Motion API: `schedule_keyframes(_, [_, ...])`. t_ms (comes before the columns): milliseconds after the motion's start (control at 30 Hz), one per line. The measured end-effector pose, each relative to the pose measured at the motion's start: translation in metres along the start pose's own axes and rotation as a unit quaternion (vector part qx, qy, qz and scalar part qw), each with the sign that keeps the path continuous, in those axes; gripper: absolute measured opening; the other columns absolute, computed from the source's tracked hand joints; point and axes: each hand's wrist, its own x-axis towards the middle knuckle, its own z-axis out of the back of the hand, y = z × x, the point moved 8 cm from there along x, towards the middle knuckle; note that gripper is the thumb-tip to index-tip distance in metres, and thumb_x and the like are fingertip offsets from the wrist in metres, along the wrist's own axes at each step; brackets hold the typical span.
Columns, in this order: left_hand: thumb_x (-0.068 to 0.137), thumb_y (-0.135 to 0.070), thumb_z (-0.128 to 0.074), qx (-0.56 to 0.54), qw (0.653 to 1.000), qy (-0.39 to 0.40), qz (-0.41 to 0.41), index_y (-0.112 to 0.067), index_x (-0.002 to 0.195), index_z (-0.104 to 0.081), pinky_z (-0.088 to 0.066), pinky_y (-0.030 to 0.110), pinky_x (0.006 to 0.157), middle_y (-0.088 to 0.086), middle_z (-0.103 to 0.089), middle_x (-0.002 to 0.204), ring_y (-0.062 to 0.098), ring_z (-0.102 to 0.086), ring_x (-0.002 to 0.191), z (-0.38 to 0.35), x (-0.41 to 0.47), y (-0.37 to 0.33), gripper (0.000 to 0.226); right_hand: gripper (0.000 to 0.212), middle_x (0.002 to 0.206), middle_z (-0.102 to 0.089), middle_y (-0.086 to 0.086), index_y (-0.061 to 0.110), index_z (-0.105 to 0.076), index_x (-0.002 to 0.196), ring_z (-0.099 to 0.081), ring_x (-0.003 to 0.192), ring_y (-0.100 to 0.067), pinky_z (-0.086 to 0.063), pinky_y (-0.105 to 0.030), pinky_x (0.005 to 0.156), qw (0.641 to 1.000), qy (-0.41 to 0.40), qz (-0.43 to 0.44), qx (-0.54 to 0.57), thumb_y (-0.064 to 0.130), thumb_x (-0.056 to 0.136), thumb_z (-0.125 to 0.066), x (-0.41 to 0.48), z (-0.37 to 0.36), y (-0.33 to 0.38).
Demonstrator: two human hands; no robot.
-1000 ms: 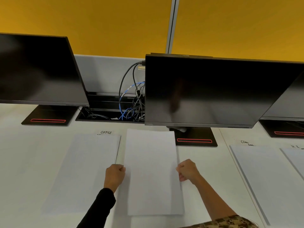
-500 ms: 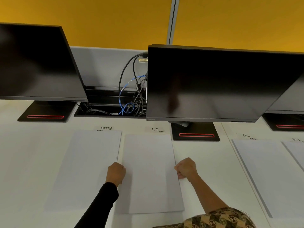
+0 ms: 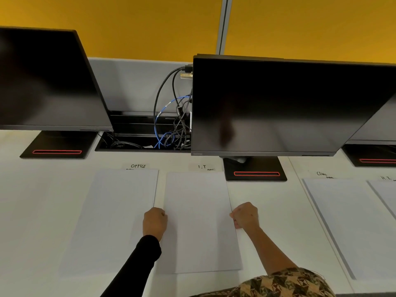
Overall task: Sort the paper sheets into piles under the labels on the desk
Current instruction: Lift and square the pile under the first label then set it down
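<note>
A white paper sheet (image 3: 198, 221) lies on the desk under the "I.T" label (image 3: 203, 167). My left hand (image 3: 154, 222) grips its left edge and my right hand (image 3: 245, 215) grips its right edge, both with curled fingers. To the left, a pile of sheets (image 3: 113, 219) lies under the "OFFICE" label (image 3: 138, 166). At the right, a pile (image 3: 347, 224) sits under the "Clinic" label (image 3: 322, 174), and another pile (image 3: 385, 194) under the "H.R" label (image 3: 385, 178) is cut off by the frame edge.
Two dark monitors (image 3: 278, 108) (image 3: 42, 82) stand at the back of the white desk (image 3: 32, 200), their black bases (image 3: 256, 170) just behind the labels. A cable tray (image 3: 150, 138) with black and blue cables lies between them.
The sheet held in both hands has come down and back toward me; it covered the I.T label before and now lies flat below it.
</note>
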Motion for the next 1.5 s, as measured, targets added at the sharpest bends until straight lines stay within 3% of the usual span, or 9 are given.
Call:
schedule_keyframes(233, [0.088,0.001,-0.046,0.059,0.998,-0.02,-0.007,-0.012,0.048,-0.031,-0.037,0.023,0.051,0.0,-0.037,0.052,0.016,-0.04,0.048,-0.003,-0.003,-0.003,0.045,0.01,0.082,-0.07,-0.022,-0.008,-0.068,0.085,-0.07,0.076,-0.036,-0.059,-0.043,0.074,1.0,-0.013,0.0,0.009,0.0,0.078,-0.069,-0.002,0.002,0.001])
schedule_keyframes(367, [0.092,-0.003,-0.046,0.084,0.996,-0.022,0.001,-0.012,0.051,-0.035,-0.039,0.025,0.059,-0.001,-0.041,0.056,0.02,-0.05,0.063,-0.003,-0.006,-0.007,0.043,0.011,0.075,-0.065,-0.015,-0.005,-0.069,0.085,-0.068,0.07,-0.033,-0.059,-0.038,0.074,1.0,-0.015,0.008,0.004,0.005,0.081,-0.068,-0.003,0.004,0.0])
schedule_keyframes(533, [0.095,-0.009,-0.046,0.08,0.997,-0.023,0.003,-0.013,0.053,-0.035,-0.041,0.025,0.059,-0.001,-0.04,0.057,0.021,-0.051,0.065,0.001,-0.012,-0.006,0.043,0.033,0.061,-0.056,-0.004,0.012,-0.056,0.056,-0.056,0.064,-0.024,-0.053,-0.032,0.075,0.997,-0.013,0.067,-0.038,0.012,0.088,-0.059,-0.012,0.011,0.001])
schedule_keyframes(600, [0.095,-0.01,-0.045,0.064,0.997,-0.031,-0.01,-0.019,0.054,-0.032,-0.038,0.023,0.058,-0.004,-0.037,0.058,0.02,-0.048,0.065,0.006,-0.017,-0.006,0.044,0.015,0.088,-0.066,-0.006,0.009,-0.068,0.086,-0.061,0.086,-0.023,-0.046,-0.025,0.081,0.993,0.008,0.099,-0.063,0.018,0.091,-0.057,-0.023,0.011,-0.003])
schedule_keyframes(700, [0.094,-0.009,-0.048,0.002,0.999,-0.017,-0.031,-0.026,0.063,-0.038,-0.039,0.024,0.066,-0.002,-0.048,0.066,0.025,-0.055,0.077,0.007,-0.03,-0.003,0.037,0.04,0.116,-0.062,-0.01,0.008,-0.053,0.126,-0.057,0.098,-0.019,-0.042,-0.022,0.084,0.991,0.068,0.096,-0.057,0.023,0.089,-0.059,-0.043,0.006,-0.018])
schedule_keyframes(767, [0.094,-0.015,-0.051,0.02,0.999,0.018,-0.034,-0.016,0.102,-0.059,-0.046,0.03,0.079,0.012,-0.063,0.095,0.031,-0.061,0.096,0.004,-0.043,0.001,0.011,0.05,0.122,-0.057,-0.009,0.013,-0.046,0.132,-0.052,0.097,-0.014,-0.042,-0.022,0.082,0.989,0.102,0.099,-0.049,0.024,0.087,-0.063,-0.056,0.003,-0.026])
schedule_keyframes(867, [0.09,-0.028,-0.057,0.106,0.99,0.082,-0.044,-0.012,0.146,-0.026,-0.041,0.032,0.099,0.014,-0.048,0.133,0.027,-0.048,0.123,-0.007,-0.063,0.01,0.066,0.068,0.134,-0.047,-0.007,0.02,-0.032,0.141,-0.049,0.11,-0.015,-0.04,-0.021,0.089,0.977,0.145,0.128,-0.089,0.028,0.084,-0.067,-0.072,-0.004,-0.034])
schedule_keyframes(1100, [0.074,-0.037,-0.073,0.262,0.947,0.168,-0.08,-0.022,0.15,0.006,-0.023,0.034,0.114,0.012,-0.02,0.151,0.029,-0.021,0.139,-0.032,-0.096,0.019,0.11,0.095,0.137,-0.033,-0.004,0.029,-0.01,0.147,-0.034,0.126,-0.02,-0.039,-0.028,0.103,0.938,0.178,0.176,-0.241,0.02,0.074,-0.071,-0.102,-0.019,-0.042])
schedule_keyframes(1500, [0.087,-0.007,-0.057,0.317,0.933,0.137,-0.097,-0.024,0.149,-0.005,-0.034,0.024,0.106,0.013,-0.009,0.153,0.03,-0.022,0.138,-0.038,-0.105,0.015,0.083,0.076,0.141,-0.026,-0.005,0.021,-0.023,0.144,-0.038,0.123,-0.021,-0.044,-0.025,0.1,0.938,0.105,0.176,-0.281,-0.003,0.081,-0.058,-0.11,-0.028,-0.043])
